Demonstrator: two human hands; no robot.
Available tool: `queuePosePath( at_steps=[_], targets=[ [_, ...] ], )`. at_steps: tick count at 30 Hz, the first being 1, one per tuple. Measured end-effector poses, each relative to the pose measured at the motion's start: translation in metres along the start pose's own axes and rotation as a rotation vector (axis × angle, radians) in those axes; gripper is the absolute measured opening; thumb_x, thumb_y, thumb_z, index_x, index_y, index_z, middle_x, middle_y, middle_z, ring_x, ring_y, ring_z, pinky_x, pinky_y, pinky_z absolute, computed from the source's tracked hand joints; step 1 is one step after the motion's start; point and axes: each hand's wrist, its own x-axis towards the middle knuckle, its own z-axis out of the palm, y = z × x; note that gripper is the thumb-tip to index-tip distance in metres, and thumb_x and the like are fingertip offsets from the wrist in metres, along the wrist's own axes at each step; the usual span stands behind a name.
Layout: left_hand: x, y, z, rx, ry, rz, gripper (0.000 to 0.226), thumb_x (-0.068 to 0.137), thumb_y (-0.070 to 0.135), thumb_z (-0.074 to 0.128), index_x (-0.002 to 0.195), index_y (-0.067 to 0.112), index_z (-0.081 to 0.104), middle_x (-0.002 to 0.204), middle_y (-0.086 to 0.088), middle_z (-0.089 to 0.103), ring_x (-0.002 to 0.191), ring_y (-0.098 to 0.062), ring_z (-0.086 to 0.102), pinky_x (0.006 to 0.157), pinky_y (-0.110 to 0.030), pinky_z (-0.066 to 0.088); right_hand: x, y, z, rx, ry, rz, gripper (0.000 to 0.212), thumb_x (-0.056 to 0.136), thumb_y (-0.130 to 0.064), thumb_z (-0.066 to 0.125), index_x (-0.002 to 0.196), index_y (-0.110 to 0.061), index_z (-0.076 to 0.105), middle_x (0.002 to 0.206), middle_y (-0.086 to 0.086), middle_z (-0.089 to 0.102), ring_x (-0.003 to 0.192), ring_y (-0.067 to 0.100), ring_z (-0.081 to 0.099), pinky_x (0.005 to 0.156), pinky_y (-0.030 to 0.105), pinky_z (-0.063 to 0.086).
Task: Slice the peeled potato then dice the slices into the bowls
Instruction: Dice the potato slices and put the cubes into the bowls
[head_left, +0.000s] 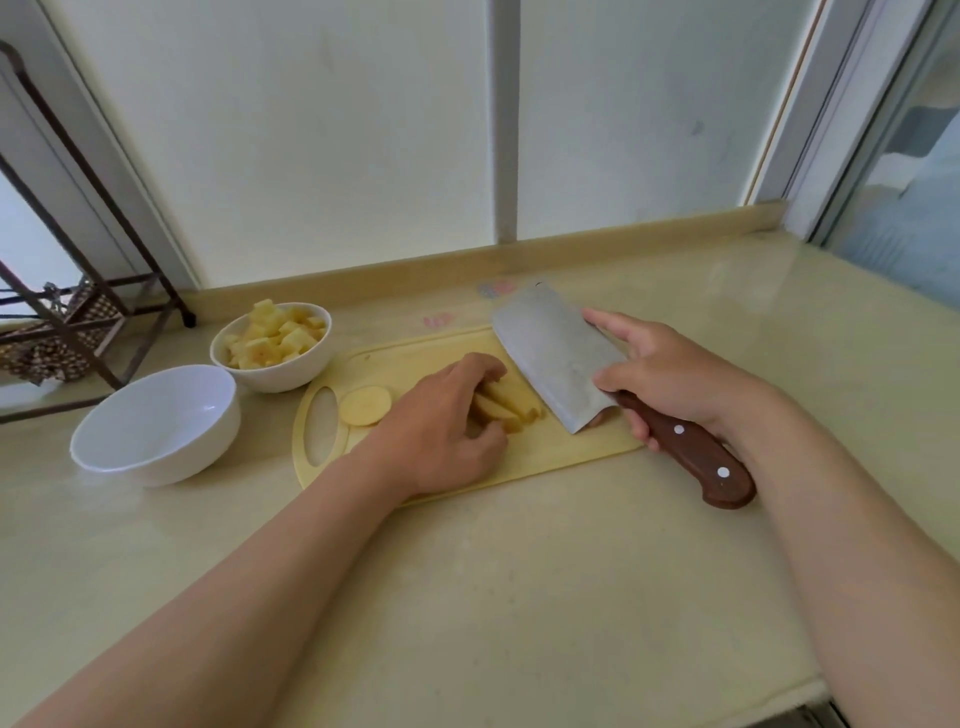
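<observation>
2 white bowls stood at the left of the counter (467, 597). The far bowl (291, 382) was heaped with pale yellow potato dice (275, 338); the near bowl (171, 467), the larger-looking of the 2, held nothing. Just right of them lay a yellow cutting board (545, 457) with an oval handle hole at its left end. Beside that hole rested 1 round potato slice (365, 406).

At the board's middle the left hand (441, 441) held a bundle of potato strips (506, 405), its fingers curled over them so that most of the bundle was hidden. The right hand (670, 374) gripped the brown wooden handle (685, 457) of a cleaver (550, 358), forefinger stretched along the far flat of the tilted blade, whose edge sat at the strips' right ends.

A dark metal rack (78, 312) was cut off at the left edge. Pink marks (439, 319) on the counter behind the board were too blurred to read.
</observation>
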Motion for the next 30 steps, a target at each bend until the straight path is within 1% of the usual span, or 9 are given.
queuePosePath(
  at_steps=[10,14,17,21,23,25,27,29,30],
  targets=[
    [-0.002,-0.003,0.002,0.021,0.101,0.068,0.039,0.083,0.024,0.07,0.119,0.017,0.057,0.103,0.012,0.057,0.088,-0.004,0.052,0.078,-0.014,0.04,0.001,0.0,0.0,-0.002,-0.073,0.01,0.073,0.096,0.0,0.052,0.133,-0.062,0.039,0.051,-0.005,0.059,0.045,0.021,0.055,0.044,0.032,0.05],
    [-0.003,-0.003,0.003,0.05,0.139,0.08,0.035,0.081,0.029,0.072,0.113,0.019,0.06,0.099,0.013,0.058,0.092,-0.009,0.054,0.083,-0.023,0.044,-0.001,-0.003,0.001,0.006,-0.092,-0.002,0.074,0.097,0.001,0.051,0.137,-0.06,0.039,0.05,-0.006,0.059,0.042,0.019,0.054,0.042,0.031,0.049],
    [-0.005,-0.003,0.004,0.132,0.189,0.143,0.032,0.079,0.037,0.069,0.105,0.019,0.062,0.092,0.012,0.058,0.088,-0.012,0.053,0.08,-0.029,0.045,-0.001,-0.005,0.003,0.01,-0.081,-0.011,0.074,0.098,0.001,0.05,0.14,-0.058,0.037,0.049,-0.006,0.059,0.041,0.019,0.053,0.041,0.031,0.049],
    [-0.006,-0.002,0.007,0.097,0.185,0.143,0.037,0.077,0.043,0.071,0.105,0.021,0.061,0.091,0.012,0.057,0.085,-0.009,0.052,0.076,-0.027,0.047,-0.003,-0.007,0.003,0.072,-0.041,-0.048,0.072,0.098,0.003,0.05,0.145,-0.05,0.039,0.05,-0.002,0.058,0.04,0.019,0.051,0.039,0.03,0.047],
    [-0.005,-0.002,0.004,0.025,0.206,0.074,0.038,0.076,0.048,0.065,0.103,0.022,0.061,0.091,0.013,0.058,0.084,-0.008,0.054,0.073,-0.021,0.046,-0.004,-0.009,0.002,0.17,-0.039,-0.073,0.068,0.1,0.004,0.049,0.143,-0.048,0.038,0.052,0.0,0.059,0.039,0.018,0.048,0.037,0.029,0.045],
    [0.001,0.001,-0.003,-0.261,0.341,-0.105,0.028,0.079,0.039,0.058,0.098,0.019,0.062,0.09,0.006,0.064,0.084,-0.01,0.06,0.072,-0.021,0.049,-0.004,-0.01,0.003,0.305,-0.049,-0.095,0.066,0.101,0.004,0.047,0.148,-0.042,0.039,0.059,0.006,0.062,0.039,0.017,0.046,0.035,0.027,0.042],
    [0.012,0.005,-0.012,-0.858,0.444,-0.355,0.025,0.086,0.022,0.049,0.103,0.01,0.063,0.096,-0.008,0.069,0.091,-0.023,0.067,0.078,-0.033,0.054,-0.004,-0.011,0.006,0.43,-0.071,-0.11,0.065,0.102,0.003,0.046,0.153,-0.037,0.041,0.066,0.012,0.058,0.038,0.016,0.043,0.035,0.025,0.039],
    [0.018,0.012,-0.018,-1.452,0.372,-0.539,0.031,0.093,0.016,0.042,0.115,0.0,0.057,0.11,-0.021,0.067,0.102,-0.035,0.067,0.089,-0.043,0.054,-0.004,-0.011,0.011,0.5,-0.103,-0.124,0.066,0.102,0.003,0.045,0.155,-0.036,0.04,0.067,0.012,0.057,0.038,0.016,0.042,0.035,0.024,0.037],
    [0.019,0.015,-0.02,-1.632,0.296,-0.589,0.034,0.095,0.019,0.04,0.118,-0.001,0.055,0.117,-0.025,0.065,0.106,-0.039,0.066,0.095,-0.047,0.052,-0.003,-0.011,0.013,0.512,-0.12,-0.126,0.067,0.102,0.002,0.045,0.155,-0.037,0.039,0.066,0.011,0.056,0.038,0.016,0.042,0.035,0.024,0.037]
  ],
)
